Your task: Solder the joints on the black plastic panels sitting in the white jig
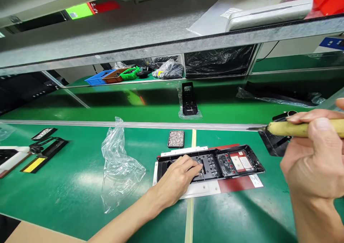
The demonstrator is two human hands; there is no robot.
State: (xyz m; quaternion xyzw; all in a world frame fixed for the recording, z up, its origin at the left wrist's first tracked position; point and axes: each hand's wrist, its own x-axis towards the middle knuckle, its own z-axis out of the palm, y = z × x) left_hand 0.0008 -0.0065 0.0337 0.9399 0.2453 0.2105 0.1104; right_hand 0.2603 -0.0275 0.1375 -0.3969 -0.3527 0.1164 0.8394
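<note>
My right hand [317, 157] is closed around the yellow handle of a soldering iron [290, 128], its dark pointed tip facing left above the table. With its fingers drawn together, my left hand [178, 175] rests over a long black plastic housing [225, 164]. Its fingertips press close to the middle of the housing, and anything small between them is hidden. Under the housing lies a white and red fixture plate [204, 189]. Just behind it sits a small black tray [176, 139] full of tiny metal parts.
A crumpled clear plastic bag [118, 167] lies left of the fixture. Another black housing [189, 99] rests on plastic film farther back. A black stand [274, 142] is partly behind my right hand. Coloured bins [99, 78] stand at the back, under an overhead metal shelf [134, 38].
</note>
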